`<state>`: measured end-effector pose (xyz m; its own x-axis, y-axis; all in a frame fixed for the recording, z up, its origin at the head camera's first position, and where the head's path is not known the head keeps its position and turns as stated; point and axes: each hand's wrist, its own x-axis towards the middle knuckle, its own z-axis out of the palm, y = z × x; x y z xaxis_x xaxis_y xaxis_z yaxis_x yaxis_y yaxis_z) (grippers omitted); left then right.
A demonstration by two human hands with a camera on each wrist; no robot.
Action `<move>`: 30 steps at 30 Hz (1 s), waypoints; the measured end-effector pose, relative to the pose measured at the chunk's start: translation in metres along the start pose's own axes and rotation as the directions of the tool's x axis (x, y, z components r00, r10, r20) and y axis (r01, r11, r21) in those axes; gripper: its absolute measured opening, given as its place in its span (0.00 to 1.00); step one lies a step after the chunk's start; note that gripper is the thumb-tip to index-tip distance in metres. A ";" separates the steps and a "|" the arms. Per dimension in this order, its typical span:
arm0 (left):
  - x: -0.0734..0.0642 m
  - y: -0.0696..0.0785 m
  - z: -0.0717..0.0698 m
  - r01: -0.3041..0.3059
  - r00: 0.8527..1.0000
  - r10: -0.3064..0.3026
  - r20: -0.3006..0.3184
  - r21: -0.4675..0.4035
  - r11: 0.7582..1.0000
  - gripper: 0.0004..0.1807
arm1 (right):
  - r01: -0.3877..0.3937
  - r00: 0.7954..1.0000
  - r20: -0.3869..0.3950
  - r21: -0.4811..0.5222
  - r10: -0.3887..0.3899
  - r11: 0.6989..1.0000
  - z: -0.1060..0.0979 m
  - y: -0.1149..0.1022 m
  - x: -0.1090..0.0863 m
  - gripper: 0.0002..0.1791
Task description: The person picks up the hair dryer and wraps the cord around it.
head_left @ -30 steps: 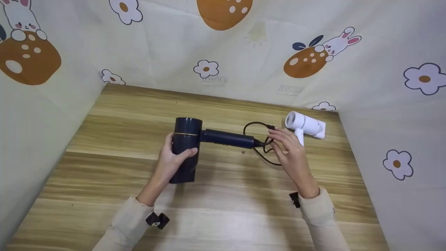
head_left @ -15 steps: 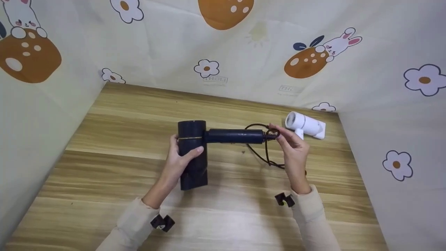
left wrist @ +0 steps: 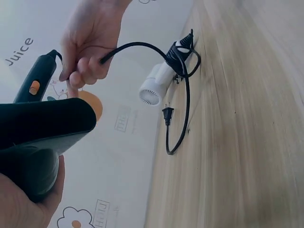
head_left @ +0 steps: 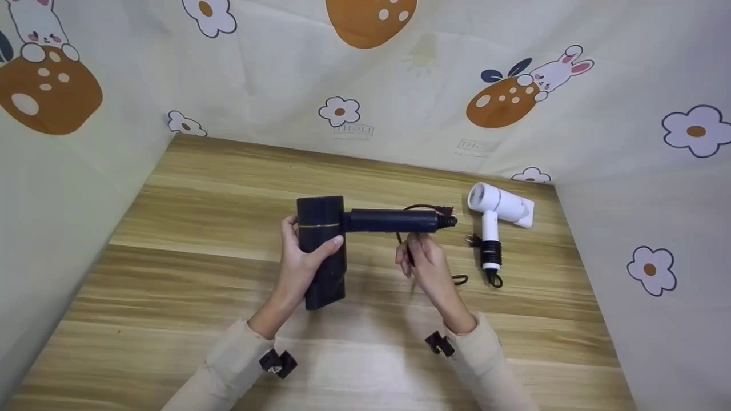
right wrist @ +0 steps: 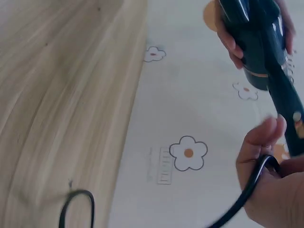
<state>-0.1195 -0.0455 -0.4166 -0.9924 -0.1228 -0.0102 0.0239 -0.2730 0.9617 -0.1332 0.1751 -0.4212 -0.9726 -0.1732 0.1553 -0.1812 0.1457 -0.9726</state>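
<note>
A dark navy hair dryer (head_left: 321,211) with a thin gold band is held above the table, its handle pointing right in the head view. My left hand (head_left: 298,265) grips its barrel, thumb across the near side. Under the handle, my right hand (head_left: 432,267) has its fingers curled round the black power cord (left wrist: 137,44). From there the cord arches away and loops down to a two-pin plug (left wrist: 168,116) in the left wrist view. An orange switch (left wrist: 34,87) shows on the handle in that view.
A white hair dryer (head_left: 502,202) lies at the back right, its black cord (head_left: 491,253) wound round the handle. The wood-grain table (head_left: 217,188) is bordered by cream cloth walls (head_left: 274,74) printed with flowers and rabbits.
My right hand has moved left and down from the cord end of the handle to beneath it, uncovering the white dryer's handle. The dark dryer and left hand have shifted slightly right.
</note>
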 end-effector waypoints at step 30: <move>0.012 0.004 -0.023 -0.066 0.988 0.040 0.152 0.168 0.984 0.36 | 0.301 0.934 -0.103 -0.286 -0.342 0.910 -0.044 -0.025 -0.012 0.08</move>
<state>-0.1290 -0.0698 -0.4193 -0.9974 0.0124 0.0704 0.0688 -0.0998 0.9926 -0.1235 0.2162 -0.3915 -0.8615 -0.1116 0.4953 -0.4997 0.3590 -0.7883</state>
